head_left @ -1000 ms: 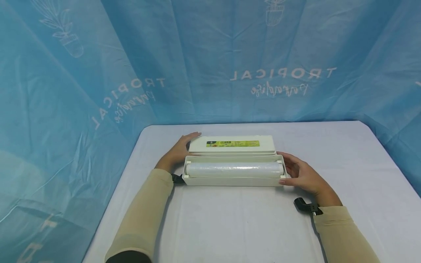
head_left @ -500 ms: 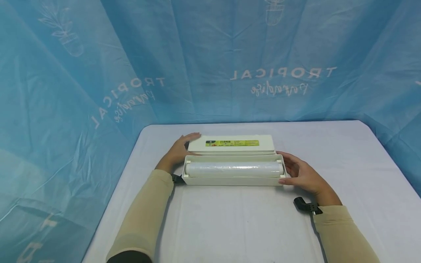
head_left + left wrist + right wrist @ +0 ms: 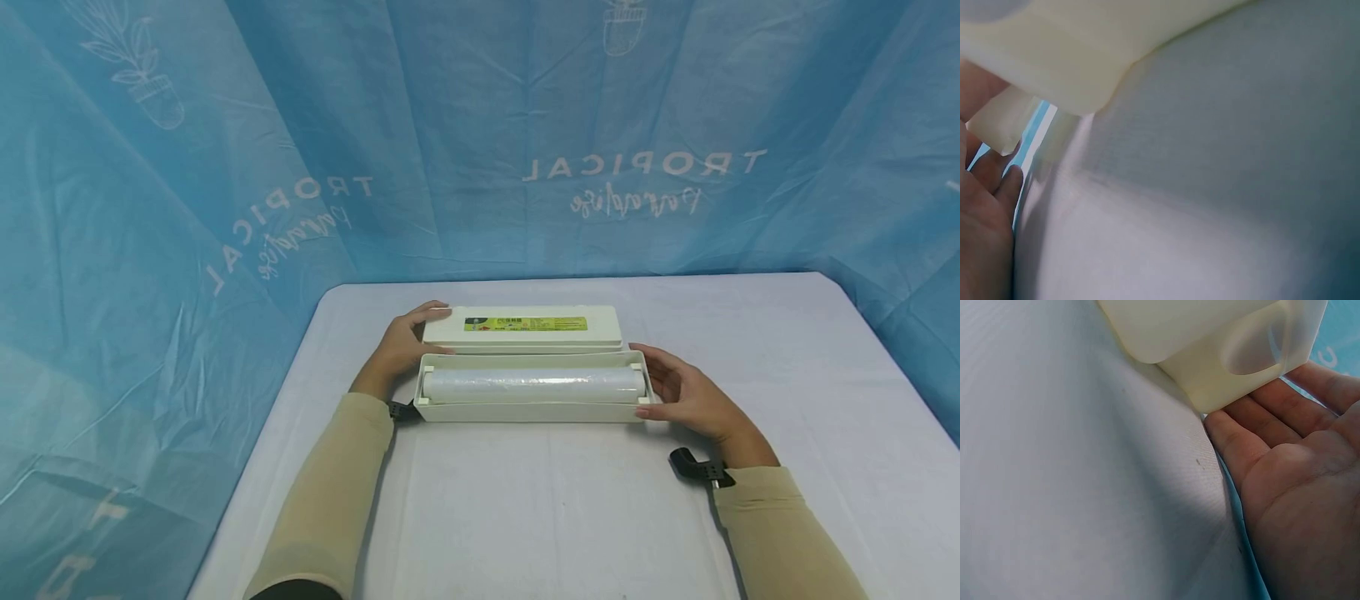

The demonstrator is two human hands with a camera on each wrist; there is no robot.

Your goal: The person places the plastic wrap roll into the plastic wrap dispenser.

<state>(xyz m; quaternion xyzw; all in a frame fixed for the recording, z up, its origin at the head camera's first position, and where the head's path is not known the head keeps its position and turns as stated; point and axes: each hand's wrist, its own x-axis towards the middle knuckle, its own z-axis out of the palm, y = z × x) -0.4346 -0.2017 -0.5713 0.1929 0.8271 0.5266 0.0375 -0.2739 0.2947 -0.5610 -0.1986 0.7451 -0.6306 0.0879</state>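
The long white box (image 3: 528, 412) sat, lid off, on the far half of the table (image 3: 555, 517), its long side running from nine o'clock to three o'clock. Within it lay a roll (image 3: 534, 385) of clear, glossy film, parallel to the long walls. Just beyond the box, at twelve o'clock, was the flat white lid (image 3: 521, 339), bearing a yellow-green label (image 3: 525, 324) with dark print; whether lid and box touched could not be told.

Your left hand (image 3: 397, 348) stood at ten o'clock of the box, at the lid's left end: its thumb lay along the front corner and its fingers at the rear corner, spread apart from the thumb and gripping the lid between them. Your right hand (image 3: 693, 404) stood at three o'clock, holding the box by its right end, thumb on the front corner and fingers curved behind; in the right wrist view the fingertips met the end's lower edge.

Farther out, your beige sleeves, the left (image 3: 322, 492) at eight o'clock and the right (image 3: 780, 525) at four, each had a black fitting near the cuff. At twelve o'clock, behind the table, hung a blue backdrop (image 3: 465, 108) printed with pale, mirror-reversed lettering and potted plants.
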